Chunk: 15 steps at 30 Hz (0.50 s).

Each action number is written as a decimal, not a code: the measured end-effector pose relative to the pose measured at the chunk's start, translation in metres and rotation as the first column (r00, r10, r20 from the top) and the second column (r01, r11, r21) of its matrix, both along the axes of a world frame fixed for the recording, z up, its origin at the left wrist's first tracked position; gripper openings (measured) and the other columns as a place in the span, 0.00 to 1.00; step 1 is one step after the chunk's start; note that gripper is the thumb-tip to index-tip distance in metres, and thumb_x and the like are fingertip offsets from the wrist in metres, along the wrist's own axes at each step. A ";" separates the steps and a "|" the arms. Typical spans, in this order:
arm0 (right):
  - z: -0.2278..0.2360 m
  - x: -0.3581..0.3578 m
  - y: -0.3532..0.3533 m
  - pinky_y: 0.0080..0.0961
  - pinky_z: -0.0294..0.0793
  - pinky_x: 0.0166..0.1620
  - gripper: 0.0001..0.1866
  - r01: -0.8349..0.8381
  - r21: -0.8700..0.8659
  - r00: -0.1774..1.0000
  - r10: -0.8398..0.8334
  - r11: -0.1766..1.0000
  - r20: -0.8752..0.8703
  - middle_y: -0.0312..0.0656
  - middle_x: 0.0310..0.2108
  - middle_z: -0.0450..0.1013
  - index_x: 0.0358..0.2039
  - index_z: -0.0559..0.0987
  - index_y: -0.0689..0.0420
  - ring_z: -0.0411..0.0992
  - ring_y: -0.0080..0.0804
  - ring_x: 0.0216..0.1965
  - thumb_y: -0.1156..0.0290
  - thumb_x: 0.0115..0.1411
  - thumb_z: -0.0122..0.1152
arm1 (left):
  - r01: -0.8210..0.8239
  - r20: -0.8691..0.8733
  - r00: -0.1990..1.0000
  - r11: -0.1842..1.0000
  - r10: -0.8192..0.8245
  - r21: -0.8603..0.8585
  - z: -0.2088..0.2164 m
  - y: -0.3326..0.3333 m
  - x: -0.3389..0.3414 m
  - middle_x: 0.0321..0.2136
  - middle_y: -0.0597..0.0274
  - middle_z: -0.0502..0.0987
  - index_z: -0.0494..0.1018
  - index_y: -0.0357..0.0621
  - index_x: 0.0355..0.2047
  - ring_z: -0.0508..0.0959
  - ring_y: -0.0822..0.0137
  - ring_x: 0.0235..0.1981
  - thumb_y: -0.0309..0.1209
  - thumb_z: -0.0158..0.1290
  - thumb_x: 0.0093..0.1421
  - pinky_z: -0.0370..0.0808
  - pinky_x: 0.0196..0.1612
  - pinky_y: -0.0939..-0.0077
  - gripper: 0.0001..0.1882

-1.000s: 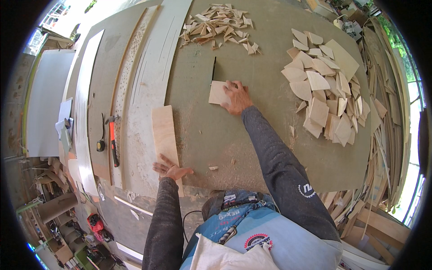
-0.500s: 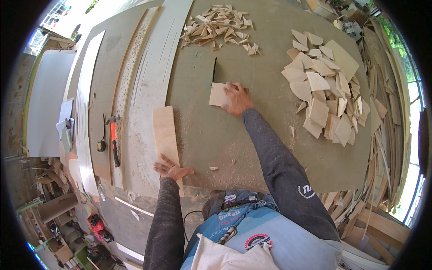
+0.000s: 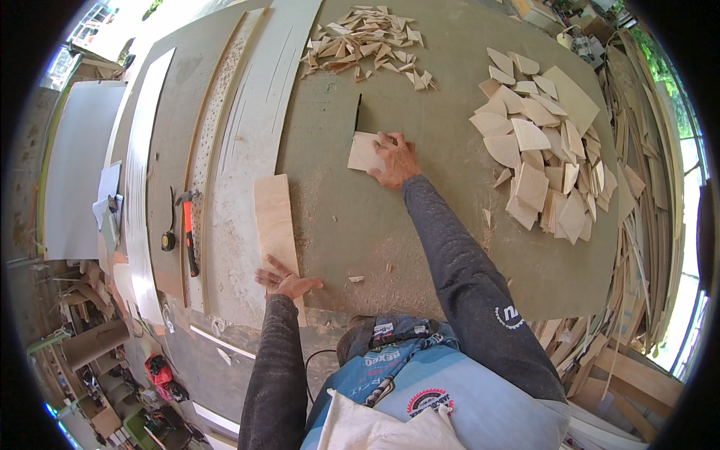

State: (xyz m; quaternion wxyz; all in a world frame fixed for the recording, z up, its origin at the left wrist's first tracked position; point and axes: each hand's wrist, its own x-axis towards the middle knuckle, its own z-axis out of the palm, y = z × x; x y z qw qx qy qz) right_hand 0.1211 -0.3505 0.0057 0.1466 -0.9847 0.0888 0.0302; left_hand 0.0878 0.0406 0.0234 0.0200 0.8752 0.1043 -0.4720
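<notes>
A small, roughly square piece of plywood lies flat at the near end of a thin dark saw blade that stands up from the table. My right hand grips this piece by its right side, fingers curled over it. Farther left and nearer to me, my left hand rests with spread fingers on the near part of a long plywood strip. That strip lies along the right edge of a white board.
Small wooden offcuts are heaped at the far side. At the right is a pile of curved plywood pieces. A hammer and a tape measure lie on the left. Sawdust is scattered over the table.
My right hand has pushed the plywood piece slightly away from me along the blade. The left hand has stayed in place on the strip.
</notes>
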 end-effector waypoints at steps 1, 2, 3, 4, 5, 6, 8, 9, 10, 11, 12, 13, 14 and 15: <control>0.000 0.000 0.000 0.53 0.59 0.66 0.41 0.002 0.001 1.000 -0.002 1.000 0.000 0.46 0.70 0.61 0.64 0.73 0.58 0.55 0.44 0.68 0.51 0.53 0.71 | -0.003 0.003 1.000 1.000 0.003 0.000 -0.001 0.000 0.000 0.61 0.09 0.08 0.02 0.35 0.62 0.07 0.18 0.63 0.64 0.73 0.35 0.18 0.63 0.22 0.93; 0.000 0.001 0.000 0.53 0.59 0.66 0.41 0.005 0.001 1.000 -0.005 1.000 -0.001 0.46 0.70 0.61 0.64 0.73 0.58 0.54 0.44 0.68 0.51 0.53 0.71 | -0.006 0.005 1.000 1.000 0.006 0.000 -0.002 0.001 0.000 0.60 0.09 0.08 0.02 0.35 0.62 0.07 0.18 0.63 0.64 0.73 0.35 0.18 0.62 0.22 0.93; -0.001 0.001 0.000 0.53 0.59 0.66 0.41 0.008 0.002 1.000 -0.008 1.000 -0.001 0.46 0.70 0.61 0.64 0.73 0.58 0.54 0.44 0.68 0.50 0.53 0.71 | -0.008 0.008 1.000 1.000 0.008 0.000 -0.003 0.001 0.000 0.60 0.09 0.08 0.02 0.35 0.62 0.07 0.18 0.63 0.64 0.73 0.35 0.17 0.62 0.22 0.93; -0.002 0.001 0.000 0.54 0.59 0.66 0.41 0.005 -0.008 1.000 -0.006 1.000 -0.019 0.46 0.70 0.61 0.64 0.73 0.58 0.54 0.44 0.68 0.50 0.53 0.71 | -0.002 0.011 1.000 1.000 0.002 0.001 -0.004 0.001 0.000 0.60 0.09 0.08 0.02 0.35 0.62 0.07 0.18 0.62 0.64 0.73 0.35 0.17 0.62 0.22 0.93; -0.003 0.001 0.001 0.54 0.59 0.66 0.42 0.003 -0.017 0.999 -0.003 1.000 -0.037 0.46 0.70 0.61 0.64 0.72 0.57 0.54 0.44 0.68 0.50 0.53 0.71 | 0.004 0.013 1.000 1.000 -0.004 0.002 -0.005 0.002 0.000 0.60 0.09 0.08 0.02 0.35 0.62 0.06 0.18 0.62 0.64 0.73 0.35 0.16 0.62 0.22 0.93; -0.002 0.002 0.001 0.54 0.58 0.66 0.42 -0.001 -0.028 0.998 0.000 1.000 -0.056 0.46 0.70 0.61 0.64 0.72 0.57 0.54 0.44 0.68 0.50 0.53 0.71 | 0.009 0.015 1.000 1.000 -0.009 0.003 -0.003 0.000 0.000 0.60 0.09 0.08 0.02 0.35 0.62 0.06 0.18 0.62 0.64 0.73 0.35 0.16 0.62 0.23 0.93; -0.003 -0.004 0.003 0.55 0.58 0.65 0.42 -0.010 -0.008 1.000 0.010 1.000 -0.023 0.47 0.70 0.61 0.65 0.72 0.57 0.55 0.45 0.68 0.50 0.53 0.71 | 0.003 0.017 1.000 0.998 -0.004 0.069 0.003 -0.004 -0.001 0.64 0.16 0.09 0.03 0.42 0.65 0.10 0.24 0.67 0.64 0.72 0.36 0.31 0.65 0.21 0.91; -0.003 -0.007 0.004 0.56 0.58 0.65 0.42 -0.015 0.001 1.000 0.015 1.000 -0.010 0.47 0.70 0.61 0.65 0.72 0.57 0.55 0.45 0.68 0.50 0.53 0.71 | -0.001 0.016 1.000 0.995 -0.001 0.101 0.005 -0.006 -0.002 0.66 0.20 0.09 0.04 0.45 0.66 0.12 0.27 0.69 0.63 0.72 0.37 0.38 0.66 0.21 0.90; -0.002 -0.007 0.003 0.56 0.58 0.65 0.42 -0.016 0.008 1.000 0.016 1.000 0.002 0.47 0.70 0.61 0.65 0.72 0.57 0.55 0.46 0.68 0.50 0.53 0.71 | -0.002 0.018 1.000 0.995 0.000 0.095 0.004 -0.007 -0.002 0.66 0.20 0.09 0.04 0.45 0.66 0.12 0.27 0.69 0.64 0.72 0.37 0.38 0.66 0.21 0.90; -0.002 -0.007 0.003 0.57 0.59 0.65 0.42 -0.018 0.015 1.000 0.018 1.000 0.014 0.47 0.70 0.61 0.65 0.72 0.57 0.55 0.46 0.68 0.50 0.53 0.71 | -0.003 0.020 1.000 0.996 0.002 0.090 0.002 -0.006 -0.003 0.66 0.20 0.09 0.04 0.45 0.66 0.11 0.27 0.69 0.64 0.72 0.37 0.37 0.66 0.20 0.90; -0.002 -0.008 0.003 0.57 0.59 0.65 0.42 -0.017 0.025 1.000 0.016 1.000 0.026 0.47 0.70 0.61 0.65 0.72 0.57 0.55 0.46 0.68 0.50 0.53 0.71 | -0.003 0.023 1.000 0.996 0.001 0.088 0.001 -0.005 -0.002 0.65 0.20 0.09 0.04 0.45 0.66 0.11 0.27 0.69 0.64 0.72 0.37 0.37 0.66 0.20 0.90; -0.003 -0.007 0.003 0.57 0.59 0.65 0.42 -0.012 0.023 1.000 0.012 1.000 0.021 0.47 0.69 0.62 0.65 0.72 0.57 0.55 0.46 0.68 0.51 0.53 0.71 | 0.001 0.021 1.000 0.998 -0.002 0.060 0.000 -0.003 -0.002 0.64 0.16 0.09 0.03 0.41 0.64 0.10 0.24 0.67 0.64 0.72 0.36 0.30 0.65 0.22 0.91; -0.004 -0.006 0.003 0.57 0.59 0.65 0.41 -0.008 0.022 1.000 0.007 1.000 0.016 0.47 0.69 0.62 0.65 0.72 0.57 0.55 0.46 0.68 0.51 0.53 0.71 | 0.005 0.019 1.000 0.999 -0.005 0.032 -0.001 -0.001 -0.002 0.62 0.12 0.09 0.03 0.37 0.63 0.09 0.20 0.65 0.64 0.73 0.35 0.23 0.64 0.23 0.92; -0.004 -0.005 0.003 0.58 0.59 0.65 0.41 -0.004 0.019 1.000 0.004 1.000 0.011 0.47 0.69 0.62 0.64 0.72 0.58 0.55 0.47 0.68 0.51 0.53 0.71 | 0.007 0.018 1.000 1.000 -0.007 0.004 -0.002 0.000 -0.002 0.61 0.09 0.09 0.02 0.33 0.62 0.08 0.17 0.63 0.65 0.73 0.35 0.16 0.63 0.24 0.93</control>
